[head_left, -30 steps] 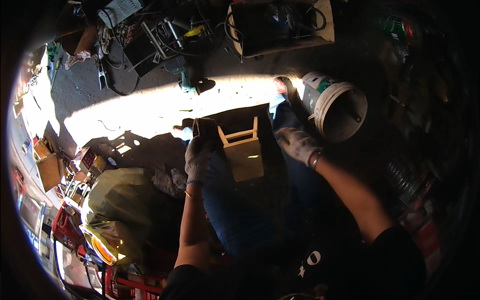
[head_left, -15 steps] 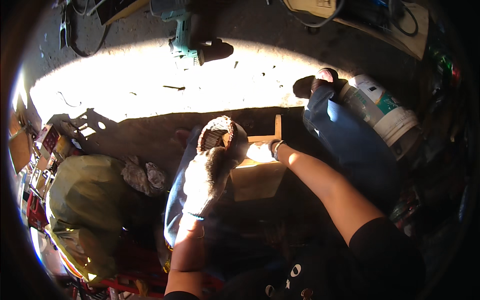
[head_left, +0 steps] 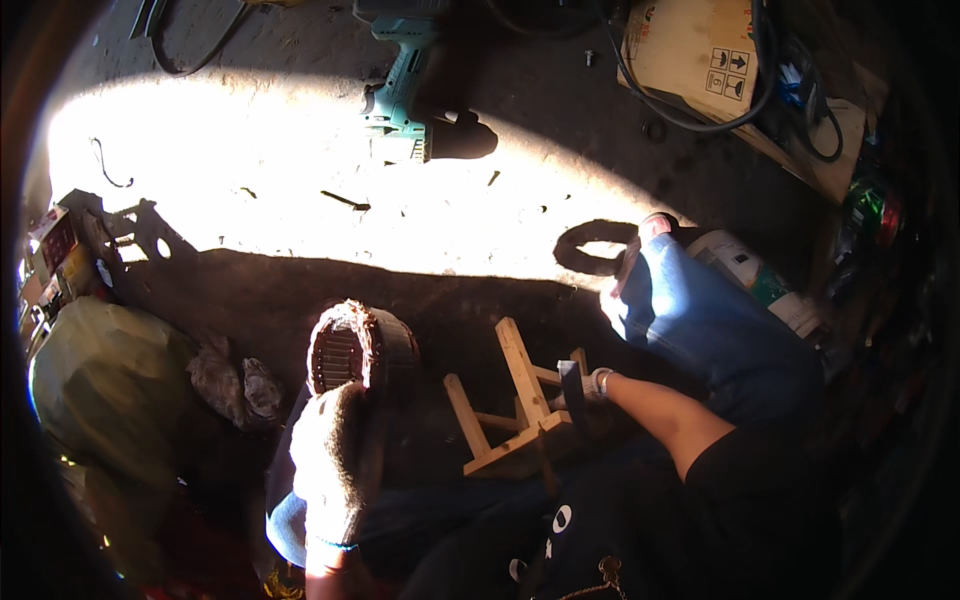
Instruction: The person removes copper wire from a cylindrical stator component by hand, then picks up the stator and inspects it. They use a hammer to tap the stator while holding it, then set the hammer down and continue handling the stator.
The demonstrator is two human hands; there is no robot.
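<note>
A motor stator [head_left: 345, 350] with copper windings round its rim and a slotted bore stands tilted in front of my left side. My left hand [head_left: 330, 440], in a pale knitted glove, is closed round its near edge. To the right, a small wooden stool [head_left: 525, 375] is tipped over, its legs and crossbars showing. My right hand [head_left: 592, 385], gloved too, grips the stool at its right side. Its fingers are partly hidden behind a grey upright bar [head_left: 570, 385] that I cannot identify.
A teal cordless power tool [head_left: 402, 95] lies on the sunlit floor ahead. Beyond my jeans-clad right leg [head_left: 690, 325] is a white bucket [head_left: 745, 265]. A cardboard box [head_left: 690, 50] with a black cable is far right. At left are a draped olive cover [head_left: 110, 370] and crumpled rags [head_left: 235, 385].
My left hand has moved left and nearer with the stator, away from the stool. The stool has turned in my right hand, so its legs now show. The whole view has shifted.
</note>
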